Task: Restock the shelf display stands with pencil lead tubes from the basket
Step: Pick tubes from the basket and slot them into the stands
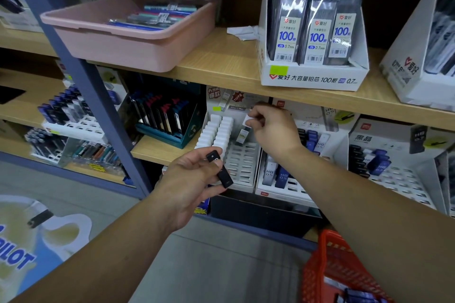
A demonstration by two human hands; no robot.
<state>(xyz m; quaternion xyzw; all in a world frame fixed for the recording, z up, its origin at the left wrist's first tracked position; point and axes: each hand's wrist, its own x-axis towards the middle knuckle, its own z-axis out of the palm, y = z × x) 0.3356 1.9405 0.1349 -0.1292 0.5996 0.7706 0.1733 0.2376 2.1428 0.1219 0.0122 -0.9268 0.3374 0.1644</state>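
My left hand (pixel 189 179) holds a black pencil lead tube (pixel 220 170) between thumb and fingers, just in front of a white slotted display stand (pixel 242 162) on the lower shelf. My right hand (pixel 273 125) reaches over the back of that stand and pinches a white-capped lead tube (pixel 246 128) standing upright in a rear slot. Two rows of white-capped tubes (pixel 218 130) fill the stand's left side. A red mesh basket (pixel 330 263) sits at the bottom right under my right forearm, with dark items inside it.
A second stand (pixel 293 184) to the right holds blue and white HB tubes, another (pixel 398 174) farther right. On the upper wooden shelf (pixel 221 61) stand a pink tray (pixel 123 37) of pens and a box of 100-lead packs (pixel 312 32). A blue shelf post (pixel 81 76) runs at left.
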